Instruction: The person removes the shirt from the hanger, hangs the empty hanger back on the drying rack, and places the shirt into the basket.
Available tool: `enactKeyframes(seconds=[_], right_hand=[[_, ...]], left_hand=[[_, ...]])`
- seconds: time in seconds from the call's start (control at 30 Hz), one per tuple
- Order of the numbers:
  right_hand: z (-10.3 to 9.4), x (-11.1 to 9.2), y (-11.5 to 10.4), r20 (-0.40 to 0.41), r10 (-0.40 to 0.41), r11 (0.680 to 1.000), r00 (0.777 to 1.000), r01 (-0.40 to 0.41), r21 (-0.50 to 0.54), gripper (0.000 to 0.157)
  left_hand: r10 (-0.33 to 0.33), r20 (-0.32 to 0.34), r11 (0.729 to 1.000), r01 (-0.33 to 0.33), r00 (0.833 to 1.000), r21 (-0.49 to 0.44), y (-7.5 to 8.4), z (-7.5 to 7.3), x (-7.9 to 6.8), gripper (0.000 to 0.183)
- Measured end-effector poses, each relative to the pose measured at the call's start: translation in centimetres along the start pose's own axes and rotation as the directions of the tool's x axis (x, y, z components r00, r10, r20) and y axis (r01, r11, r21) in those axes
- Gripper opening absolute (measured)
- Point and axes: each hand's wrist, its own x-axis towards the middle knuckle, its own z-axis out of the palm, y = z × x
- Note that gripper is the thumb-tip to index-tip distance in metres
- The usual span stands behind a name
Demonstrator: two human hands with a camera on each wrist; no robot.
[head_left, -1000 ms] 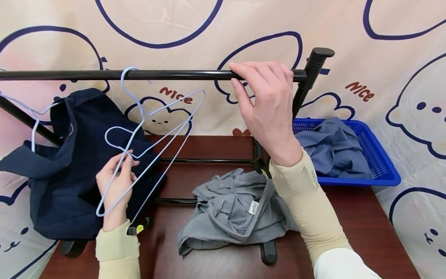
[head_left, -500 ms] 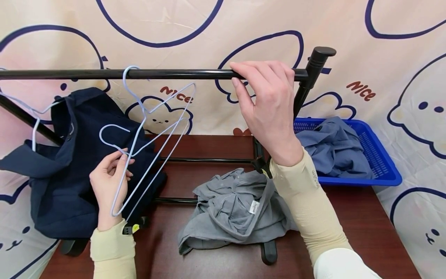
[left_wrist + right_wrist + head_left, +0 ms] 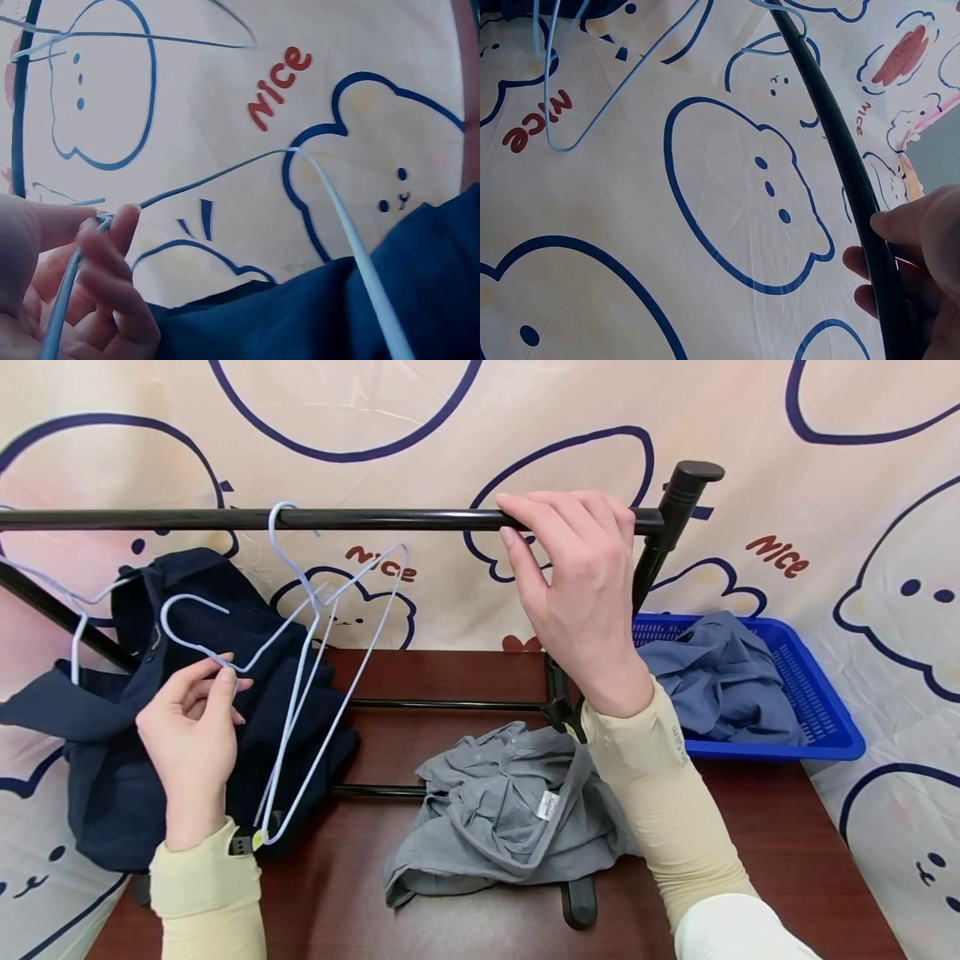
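My left hand (image 3: 191, 727) pinches a light blue wire hanger (image 3: 167, 622) between thumb and fingers, just below its hook. That hook points up, off the rail, in front of a navy garment (image 3: 112, 785) at the left. Close beside it, a second light blue hanger (image 3: 273, 545) hangs by its hook from the black rail (image 3: 420, 520); the lower wires of the two overlap. My right hand (image 3: 581, 585) grips the rail near its right end, and the right wrist view shows the thumb and fingers (image 3: 861, 261) around the bar (image 3: 840, 142).
A crumpled grey garment (image 3: 487, 827) lies on the brown table (image 3: 352, 893) across the rack's base. At the right stands a blue basket (image 3: 832, 718) with a blue-grey garment (image 3: 720, 681) in it. The rack's right post (image 3: 663, 539) rises behind my right hand.
My left hand has moved left with the held hanger, drawing its hook away from the hanging one. The hanging hanger has swung slightly. My right hand stays on the rail.
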Motion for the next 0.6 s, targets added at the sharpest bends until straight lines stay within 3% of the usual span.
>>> enactKeyframes(seconds=[0.23,0.6], right_hand=[[0.0,0.0,0.0,0.004,-0.001,1.000,1.000,0.001,0.000,0.029],[0.0,0.0,0.0,0.010,0.002,1.000,1.000,-0.002,-0.004,0.029]], left_hand=[[0.082,-0.025,0.996,-0.081,0.996,0.039,1.8,-0.1,0.9,0.019],[0.119,-0.036,0.991,-0.117,0.992,0.069,4.3,-0.1,2.9,0.020]])
